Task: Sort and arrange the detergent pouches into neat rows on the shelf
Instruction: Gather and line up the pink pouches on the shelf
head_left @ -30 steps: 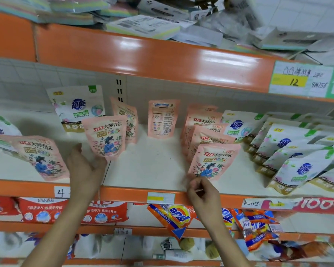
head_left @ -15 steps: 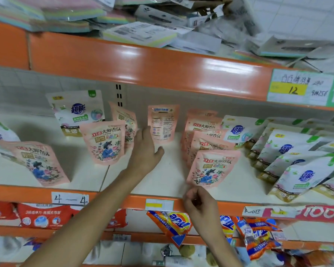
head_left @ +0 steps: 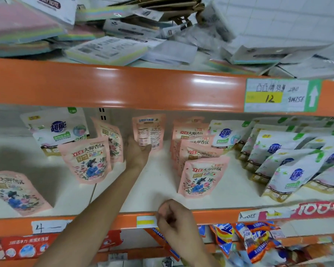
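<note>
Pink pouch stands far back on shelf, back side showing. Left hand grips its bottom. Right hand clenched, holds nothing. Best turn it round, add to pink row at right.

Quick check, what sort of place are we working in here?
Most likely a small shop aisle: orange-edged shelves with a handwritten price label, rows of identical detergent pouches, more packaged goods below.

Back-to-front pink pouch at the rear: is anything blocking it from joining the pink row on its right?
Nothing visible does. The left hand grips the back-to-front pink pouch at its lower edge, and only bare shelf lies between it and the pink row just to its right.
</note>
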`<state>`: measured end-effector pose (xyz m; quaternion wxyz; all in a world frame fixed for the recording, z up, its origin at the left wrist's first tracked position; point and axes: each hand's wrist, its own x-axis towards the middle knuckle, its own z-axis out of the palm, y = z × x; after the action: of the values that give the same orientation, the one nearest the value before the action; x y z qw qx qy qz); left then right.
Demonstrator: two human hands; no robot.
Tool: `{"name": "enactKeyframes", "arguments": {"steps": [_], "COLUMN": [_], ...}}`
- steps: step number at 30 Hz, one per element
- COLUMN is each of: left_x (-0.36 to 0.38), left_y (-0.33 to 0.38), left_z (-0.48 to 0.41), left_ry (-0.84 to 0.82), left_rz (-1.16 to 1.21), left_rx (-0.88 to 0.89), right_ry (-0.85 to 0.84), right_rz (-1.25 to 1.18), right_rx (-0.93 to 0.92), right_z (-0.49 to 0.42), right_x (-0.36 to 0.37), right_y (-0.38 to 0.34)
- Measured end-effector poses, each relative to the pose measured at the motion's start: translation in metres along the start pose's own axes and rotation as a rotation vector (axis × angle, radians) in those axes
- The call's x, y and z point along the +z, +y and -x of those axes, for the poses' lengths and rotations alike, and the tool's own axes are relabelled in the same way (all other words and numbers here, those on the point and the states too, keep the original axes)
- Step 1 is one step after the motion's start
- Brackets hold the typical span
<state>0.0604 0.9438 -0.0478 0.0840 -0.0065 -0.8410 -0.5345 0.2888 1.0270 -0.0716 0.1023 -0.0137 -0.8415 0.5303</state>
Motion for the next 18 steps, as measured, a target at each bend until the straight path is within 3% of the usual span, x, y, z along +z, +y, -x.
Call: {"name": "enactKeyframes", "arguments": {"steps": [11, 18], "left_x": [0.007, 0.013], "left_y": [-0.009, -0.009], "left_z": [0.009, 0.026], "left_ry": [-0.022, -0.075], "left_rz": [-0.243, 0.009], "left_rx": [0.092, -0.085], "right_ry": [-0.026, -0.030], "right_rz": [-0.007, 0.032], "right_rx": [0.013, 0.023], "right_z": [0.001, 0.002], "right_x": [-0.007, -0.002], "right_y": [0.003, 0.002]}}
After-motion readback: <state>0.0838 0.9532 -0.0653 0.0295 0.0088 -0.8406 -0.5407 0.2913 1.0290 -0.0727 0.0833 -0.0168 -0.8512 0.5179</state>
